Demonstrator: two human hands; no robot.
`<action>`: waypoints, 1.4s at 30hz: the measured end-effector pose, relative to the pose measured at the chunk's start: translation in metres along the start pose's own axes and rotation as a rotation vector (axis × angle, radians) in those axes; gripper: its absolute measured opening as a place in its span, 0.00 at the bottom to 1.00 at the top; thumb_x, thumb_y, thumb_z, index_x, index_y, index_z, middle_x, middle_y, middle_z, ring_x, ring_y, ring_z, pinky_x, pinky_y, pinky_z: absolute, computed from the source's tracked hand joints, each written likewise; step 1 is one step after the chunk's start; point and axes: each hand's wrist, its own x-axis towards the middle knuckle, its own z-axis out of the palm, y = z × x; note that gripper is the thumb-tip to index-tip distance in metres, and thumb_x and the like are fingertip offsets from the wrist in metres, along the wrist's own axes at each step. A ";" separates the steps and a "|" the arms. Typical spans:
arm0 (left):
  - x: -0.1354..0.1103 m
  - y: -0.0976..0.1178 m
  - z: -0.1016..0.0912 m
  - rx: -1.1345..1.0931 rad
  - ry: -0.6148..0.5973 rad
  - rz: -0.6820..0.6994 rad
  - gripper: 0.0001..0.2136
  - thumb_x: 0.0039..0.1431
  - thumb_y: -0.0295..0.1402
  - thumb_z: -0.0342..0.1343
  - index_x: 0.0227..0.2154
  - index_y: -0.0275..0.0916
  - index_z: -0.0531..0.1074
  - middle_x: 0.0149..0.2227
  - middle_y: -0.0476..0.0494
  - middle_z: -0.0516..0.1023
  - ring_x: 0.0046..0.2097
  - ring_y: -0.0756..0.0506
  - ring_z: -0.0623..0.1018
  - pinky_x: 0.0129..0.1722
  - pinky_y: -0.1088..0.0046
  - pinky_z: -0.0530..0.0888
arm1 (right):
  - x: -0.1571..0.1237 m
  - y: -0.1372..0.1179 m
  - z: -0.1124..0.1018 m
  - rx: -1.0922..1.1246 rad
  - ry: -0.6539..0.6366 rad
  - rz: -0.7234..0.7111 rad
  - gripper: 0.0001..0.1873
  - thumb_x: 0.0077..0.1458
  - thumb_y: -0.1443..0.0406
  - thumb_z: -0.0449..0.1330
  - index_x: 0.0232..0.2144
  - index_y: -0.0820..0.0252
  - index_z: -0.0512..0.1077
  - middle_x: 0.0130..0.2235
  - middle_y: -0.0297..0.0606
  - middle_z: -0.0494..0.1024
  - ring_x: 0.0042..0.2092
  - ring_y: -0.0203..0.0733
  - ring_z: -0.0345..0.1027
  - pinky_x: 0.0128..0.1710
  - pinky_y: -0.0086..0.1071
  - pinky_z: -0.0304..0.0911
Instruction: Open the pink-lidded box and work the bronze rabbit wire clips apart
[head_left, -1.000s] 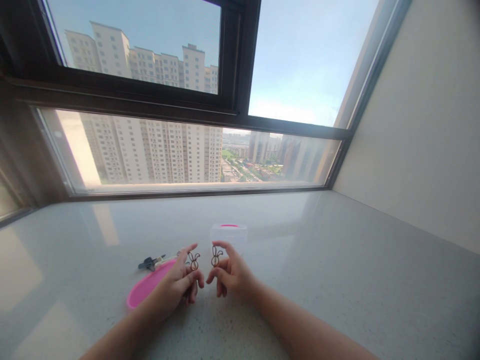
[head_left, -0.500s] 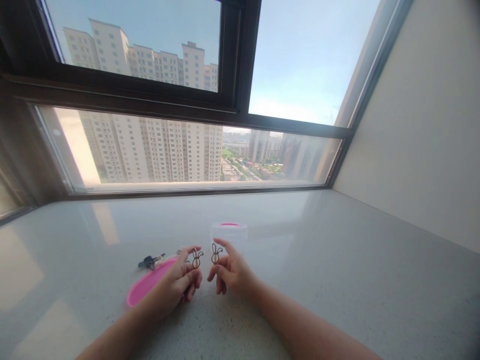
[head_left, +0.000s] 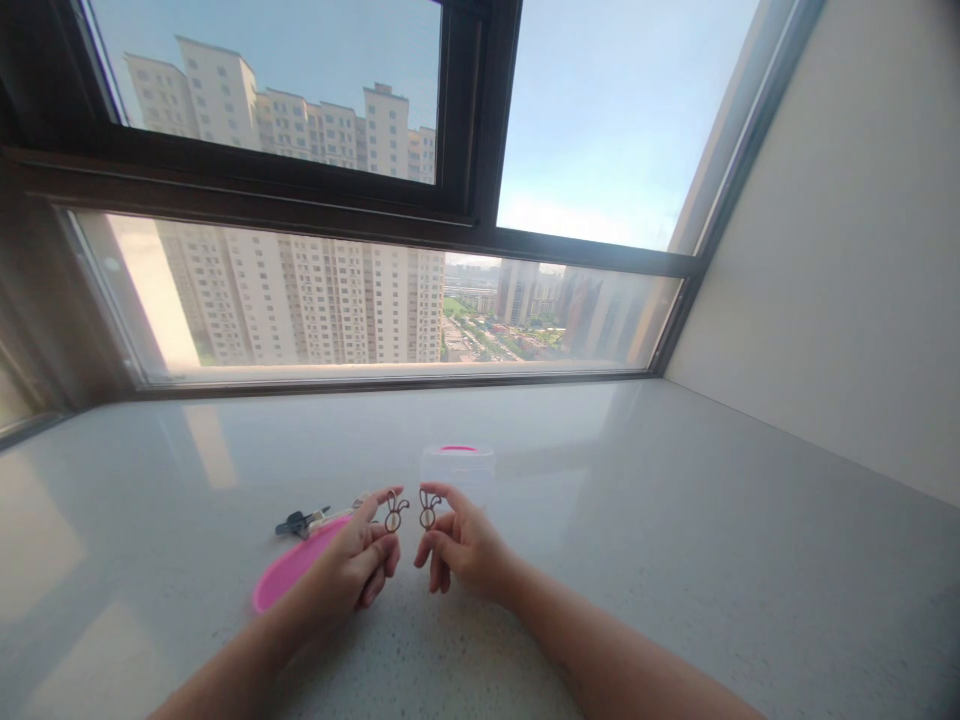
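My left hand (head_left: 352,565) pinches a small brown rabbit-shaped wire clip (head_left: 394,511) between thumb and forefinger. A matching rabbit-shaped clip (head_left: 427,508) is pinched the same way in my right hand (head_left: 463,545). The two clips are held upright, side by side and a little apart, just above the pale speckled windowsill counter (head_left: 675,520). Right behind my right hand stands a small clear plastic tub (head_left: 459,472) with a pink bottom. A pink round lid (head_left: 289,578) lies flat under and left of my left hand.
A bunch of dark keys (head_left: 301,522) lies on the counter beyond the pink lid. A wide window with a dark frame (head_left: 480,130) closes the far side. A pale wall (head_left: 847,270) runs along the right.
Both hands have drifted a little closer together, so the gap between the two rabbit clips is narrower. Nothing else has moved.
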 end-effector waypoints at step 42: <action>0.003 -0.010 -0.006 -0.137 -0.066 -0.038 0.27 0.58 0.40 0.52 0.56 0.45 0.46 0.25 0.53 0.73 0.18 0.50 0.74 0.16 0.78 0.68 | 0.000 -0.003 0.000 -0.048 -0.004 0.098 0.31 0.47 0.59 0.58 0.51 0.58 0.52 0.25 0.28 0.73 0.16 0.31 0.64 0.15 0.24 0.59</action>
